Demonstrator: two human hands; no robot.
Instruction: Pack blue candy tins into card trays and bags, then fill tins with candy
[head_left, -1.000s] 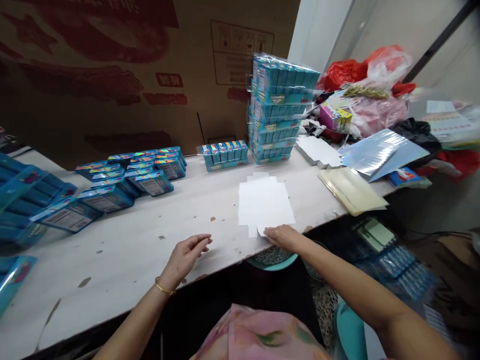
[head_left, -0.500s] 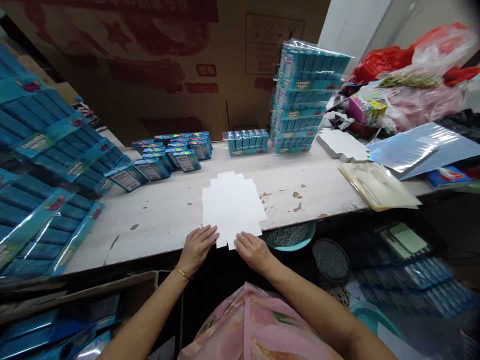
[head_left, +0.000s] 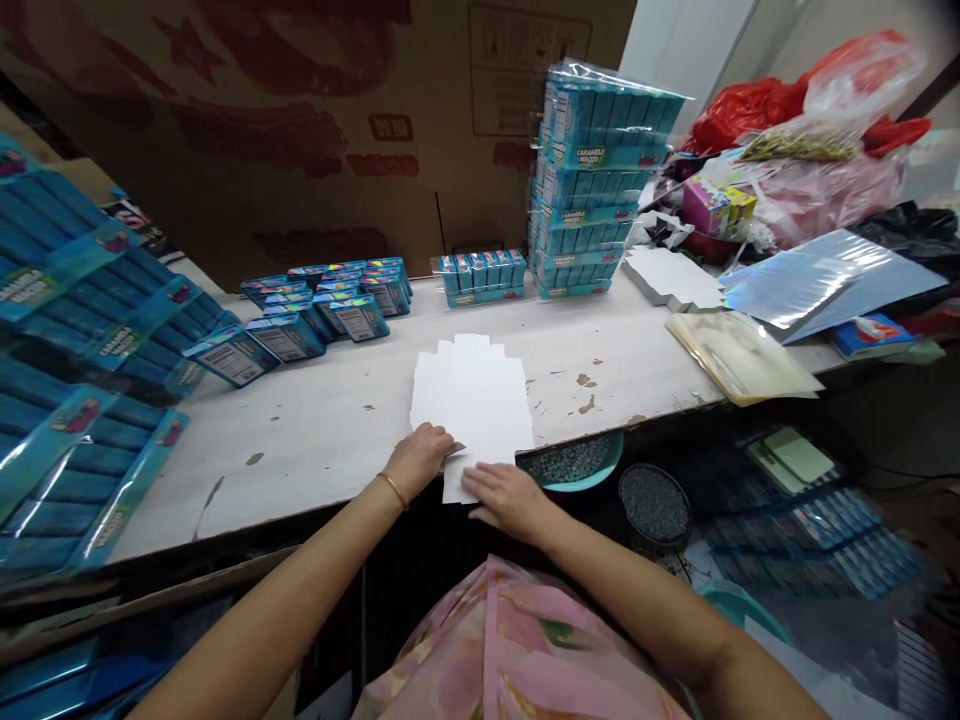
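Observation:
A white die-cut card sheet (head_left: 472,395) lies flat at the table's front edge, its near flap jutting over the edge. My left hand (head_left: 422,458) pinches the sheet's lower left part, where a small flap is bent up by the fingertips. My right hand (head_left: 510,497) rests on the near flap with its fingers stretched out and the thumb below it. Whether the sheet is a single layer cannot be made out.
Small blue boxes (head_left: 289,335) stand at the back left, with stacked blue trays (head_left: 581,215) behind. Large blue stacks (head_left: 90,290) rise at the left. White cards (head_left: 671,277) and yellowish sheets (head_left: 739,355) lie right. A bowl of grey pieces (head_left: 574,465) sits below the edge.
The white sheet has turned a little and sits straighter. My left hand has moved right and up onto it, bending a flap. My right hand has shifted slightly, and the view has moved.

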